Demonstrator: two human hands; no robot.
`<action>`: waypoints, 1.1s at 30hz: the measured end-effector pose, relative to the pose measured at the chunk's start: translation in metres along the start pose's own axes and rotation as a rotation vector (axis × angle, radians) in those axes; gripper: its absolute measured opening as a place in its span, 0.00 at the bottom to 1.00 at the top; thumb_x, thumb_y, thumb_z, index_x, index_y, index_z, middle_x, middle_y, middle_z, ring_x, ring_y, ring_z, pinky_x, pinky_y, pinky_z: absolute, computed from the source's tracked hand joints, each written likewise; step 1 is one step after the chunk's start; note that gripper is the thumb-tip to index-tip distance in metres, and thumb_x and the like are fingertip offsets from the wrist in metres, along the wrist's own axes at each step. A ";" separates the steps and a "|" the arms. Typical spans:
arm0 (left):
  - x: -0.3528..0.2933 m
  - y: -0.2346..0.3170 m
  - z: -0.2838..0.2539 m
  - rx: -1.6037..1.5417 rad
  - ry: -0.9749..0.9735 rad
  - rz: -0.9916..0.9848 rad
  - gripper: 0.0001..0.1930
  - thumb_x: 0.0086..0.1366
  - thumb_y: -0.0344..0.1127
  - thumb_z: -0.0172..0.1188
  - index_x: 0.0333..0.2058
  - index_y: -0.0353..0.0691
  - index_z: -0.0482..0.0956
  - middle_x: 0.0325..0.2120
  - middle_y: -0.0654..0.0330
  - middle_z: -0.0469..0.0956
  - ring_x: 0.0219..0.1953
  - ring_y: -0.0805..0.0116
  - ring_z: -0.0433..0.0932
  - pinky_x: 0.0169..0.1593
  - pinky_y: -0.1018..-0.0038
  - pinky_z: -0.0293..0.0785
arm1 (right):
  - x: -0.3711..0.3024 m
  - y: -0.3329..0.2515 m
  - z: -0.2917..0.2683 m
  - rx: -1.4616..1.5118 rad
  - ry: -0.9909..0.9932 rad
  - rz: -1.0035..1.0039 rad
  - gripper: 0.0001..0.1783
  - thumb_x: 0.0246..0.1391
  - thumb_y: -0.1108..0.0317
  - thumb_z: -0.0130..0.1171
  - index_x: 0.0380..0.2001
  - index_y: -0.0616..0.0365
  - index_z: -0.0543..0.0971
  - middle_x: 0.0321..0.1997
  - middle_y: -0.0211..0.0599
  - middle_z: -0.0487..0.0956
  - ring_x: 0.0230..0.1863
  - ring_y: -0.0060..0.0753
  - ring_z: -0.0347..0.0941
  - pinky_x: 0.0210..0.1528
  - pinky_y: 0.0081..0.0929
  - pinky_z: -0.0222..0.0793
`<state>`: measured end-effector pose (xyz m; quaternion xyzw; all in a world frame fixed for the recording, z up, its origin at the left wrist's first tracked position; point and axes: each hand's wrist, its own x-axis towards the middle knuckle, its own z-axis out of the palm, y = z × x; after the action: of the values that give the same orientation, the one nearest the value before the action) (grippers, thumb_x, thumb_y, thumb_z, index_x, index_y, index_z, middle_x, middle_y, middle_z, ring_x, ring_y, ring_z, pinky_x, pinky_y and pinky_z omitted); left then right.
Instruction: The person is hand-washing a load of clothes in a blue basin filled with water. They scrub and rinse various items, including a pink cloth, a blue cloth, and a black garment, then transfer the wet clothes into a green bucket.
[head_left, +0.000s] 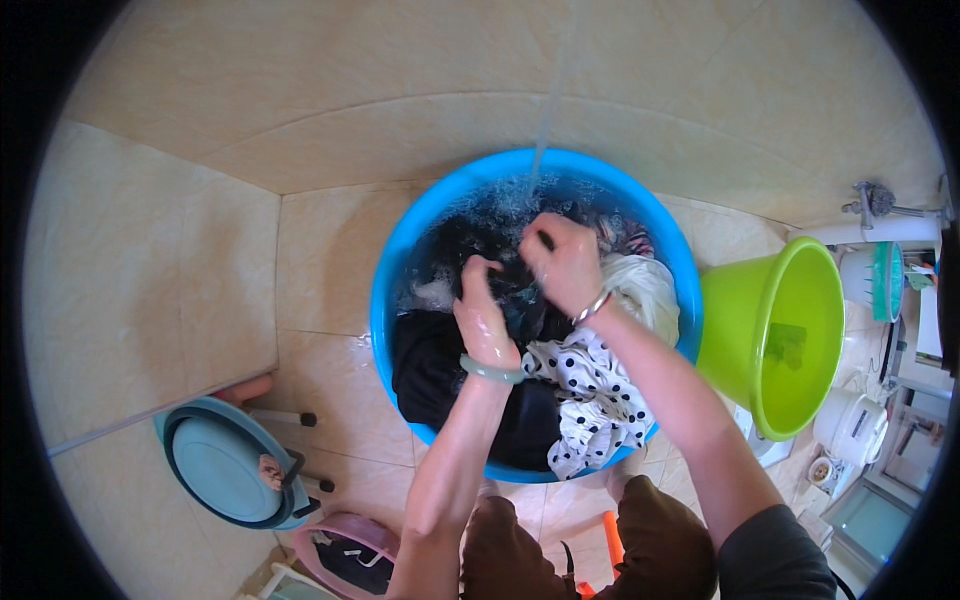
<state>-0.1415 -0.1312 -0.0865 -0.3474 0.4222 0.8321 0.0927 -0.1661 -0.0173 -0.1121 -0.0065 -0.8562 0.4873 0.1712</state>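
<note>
A large blue tub [384,330] holds water and wet laundry. My left hand [484,320], with a pale green bangle at the wrist, is curled over a dark garment [515,290] in the middle of the tub. Just up and to the right, my right hand [565,262], wearing a silver bracelet, is closed on the same dark cloth; its fingertips are partly hidden. Nearer me lie a black garment [430,365] and a white cloth with black dots [600,405]. Plain white cloth [645,295] rests by the right rim. A thin water stream [547,120] falls at the far side.
A lime-green bucket [735,330] stands tilted beside the tub's right side. A blue-grey folded basin [225,465] leans at the left wall, with a pink basin [345,535] of dark cloth below it. A wall tap [872,203] and white bucket [850,425] are at right.
</note>
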 end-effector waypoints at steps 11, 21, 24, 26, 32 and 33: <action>0.072 -0.036 -0.050 0.015 -0.164 0.115 0.28 0.71 0.43 0.51 0.67 0.52 0.56 0.63 0.59 0.61 0.60 0.64 0.65 0.63 0.68 0.59 | -0.010 0.062 0.007 -0.449 -0.346 -0.235 0.24 0.52 0.60 0.61 0.53 0.48 0.71 0.46 0.45 0.68 0.49 0.48 0.68 0.44 0.43 0.72; 0.119 -0.073 -0.072 0.276 -0.042 0.194 0.26 0.68 0.31 0.54 0.64 0.50 0.61 0.58 0.58 0.68 0.54 0.64 0.70 0.55 0.67 0.70 | 0.000 0.115 0.055 -0.682 -0.720 -0.021 0.22 0.55 0.67 0.49 0.55 0.50 0.70 0.57 0.43 0.71 0.54 0.43 0.73 0.45 0.41 0.75; 0.107 -0.067 -0.052 0.140 -0.054 0.031 0.27 0.69 0.32 0.53 0.65 0.51 0.60 0.58 0.57 0.67 0.54 0.63 0.70 0.55 0.66 0.70 | -0.007 0.132 0.049 -0.303 -0.254 -0.138 0.25 0.55 0.70 0.49 0.58 0.50 0.69 0.54 0.43 0.74 0.55 0.45 0.72 0.49 0.37 0.74; 0.091 -0.048 -0.052 -0.022 -0.090 -0.016 0.25 0.69 0.39 0.53 0.63 0.49 0.61 0.56 0.57 0.68 0.54 0.62 0.71 0.55 0.65 0.71 | -0.006 0.090 0.038 -0.262 -0.297 -0.240 0.22 0.52 0.72 0.54 0.52 0.51 0.74 0.46 0.42 0.76 0.49 0.45 0.74 0.49 0.34 0.72; 0.074 -0.014 -0.054 -0.504 -0.730 -0.415 0.25 0.70 0.47 0.52 0.62 0.49 0.59 0.51 0.59 0.73 0.53 0.62 0.73 0.56 0.66 0.71 | -0.024 -0.039 -0.017 -0.020 -0.341 -0.571 0.20 0.43 0.71 0.64 0.43 0.48 0.81 0.35 0.35 0.76 0.35 0.38 0.73 0.37 0.32 0.72; 0.056 -0.002 -0.031 -0.509 -0.672 -0.372 0.26 0.70 0.42 0.51 0.64 0.51 0.56 0.50 0.56 0.73 0.52 0.62 0.74 0.56 0.66 0.72 | -0.034 -0.050 -0.023 -0.053 -0.374 -0.631 0.20 0.42 0.69 0.64 0.43 0.45 0.82 0.35 0.33 0.75 0.34 0.35 0.73 0.35 0.30 0.72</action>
<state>-0.1669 -0.1616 -0.1372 -0.1397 0.0815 0.9451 0.2839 -0.1192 -0.0302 -0.0688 0.3425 -0.8450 0.3809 0.1532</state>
